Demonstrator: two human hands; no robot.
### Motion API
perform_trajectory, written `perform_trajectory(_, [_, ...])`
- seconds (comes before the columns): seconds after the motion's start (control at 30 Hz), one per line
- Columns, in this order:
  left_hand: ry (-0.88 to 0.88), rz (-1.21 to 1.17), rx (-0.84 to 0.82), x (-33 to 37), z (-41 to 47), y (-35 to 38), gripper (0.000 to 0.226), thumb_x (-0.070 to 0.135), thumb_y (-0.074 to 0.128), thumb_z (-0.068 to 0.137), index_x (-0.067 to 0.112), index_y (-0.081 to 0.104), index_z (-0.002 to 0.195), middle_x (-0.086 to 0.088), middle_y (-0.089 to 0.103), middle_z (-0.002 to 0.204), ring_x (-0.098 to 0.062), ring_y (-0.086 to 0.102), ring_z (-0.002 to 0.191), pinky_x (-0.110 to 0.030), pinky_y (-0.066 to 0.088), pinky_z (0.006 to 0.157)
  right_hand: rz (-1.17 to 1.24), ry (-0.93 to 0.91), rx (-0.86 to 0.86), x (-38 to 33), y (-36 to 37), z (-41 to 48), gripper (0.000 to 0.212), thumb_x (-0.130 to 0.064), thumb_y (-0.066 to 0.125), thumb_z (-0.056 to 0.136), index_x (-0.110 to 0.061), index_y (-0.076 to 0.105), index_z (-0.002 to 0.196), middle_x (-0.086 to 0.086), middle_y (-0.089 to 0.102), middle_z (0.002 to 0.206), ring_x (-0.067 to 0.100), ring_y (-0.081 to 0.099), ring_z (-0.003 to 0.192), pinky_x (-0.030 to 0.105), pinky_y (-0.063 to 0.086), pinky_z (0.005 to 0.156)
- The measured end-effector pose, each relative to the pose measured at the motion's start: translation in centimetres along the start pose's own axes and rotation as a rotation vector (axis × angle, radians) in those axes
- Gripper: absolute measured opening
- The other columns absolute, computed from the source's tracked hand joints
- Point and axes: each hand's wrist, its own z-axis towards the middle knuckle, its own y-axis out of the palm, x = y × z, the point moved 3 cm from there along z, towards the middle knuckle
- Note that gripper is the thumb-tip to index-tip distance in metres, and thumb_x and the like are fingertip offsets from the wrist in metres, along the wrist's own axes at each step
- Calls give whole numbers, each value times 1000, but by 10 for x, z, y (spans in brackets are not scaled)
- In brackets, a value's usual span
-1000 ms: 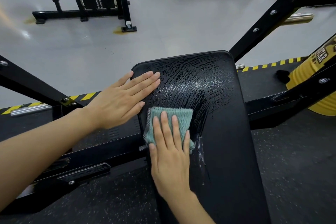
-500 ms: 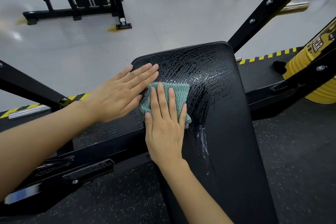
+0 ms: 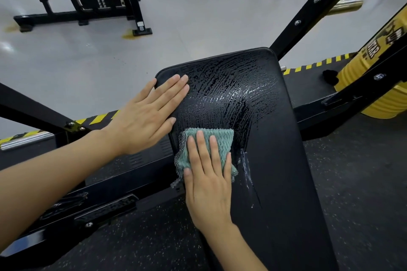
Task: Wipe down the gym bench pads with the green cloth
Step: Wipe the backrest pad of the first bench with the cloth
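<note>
Left hand [image 3: 145,116] flat, fingers straight, bracing far-left edge of pad [image 3: 279,149]. Just right and nearer, right hand [image 3: 209,185] spread flat, pressing cloth [image 3: 218,137] onto left side of pad. Wet streaks [image 3: 231,94] beyond cloth; dry stretch lying right and near, along near-far long axis, closest to right hand.
</note>
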Motion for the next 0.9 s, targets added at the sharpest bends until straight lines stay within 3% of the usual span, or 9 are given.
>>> perform_trajectory(0.17, [-3,37,-1,3,1,-2,62,35,23,103,3,20,156,-12,15,165,-25,11,153,-46,9,123,31,72,68,16,-14,53,54,-37,14,104,-27,9,157,-11,3,164,10,-5,151,42,-3,122])
perform_trajectory(0.33, [21,37,-11,10,3,-2,62,35,23,103,3,18,156,-11,13,166,-24,8,154,-46,7,124,82,223,121,44,-28,97,57,-40,10,102,-27,7,157,-10,1,164,9,-8,150,44,-2,121])
perform_trajectory(0.67, [165,34,-24,63,14,13,62,34,27,102,5,22,156,-10,16,165,-22,13,153,-46,11,123,0,130,27,33,-3,-25,54,-32,23,104,-23,15,157,-7,10,164,16,4,152,44,10,119])
perform_trajectory(0.9, [132,85,-38,64,14,16,63,39,25,103,6,20,157,-9,14,166,-21,12,153,-47,11,123,67,103,29,59,-14,0,54,-32,22,105,-27,11,157,-12,4,164,11,-2,151,42,5,122])
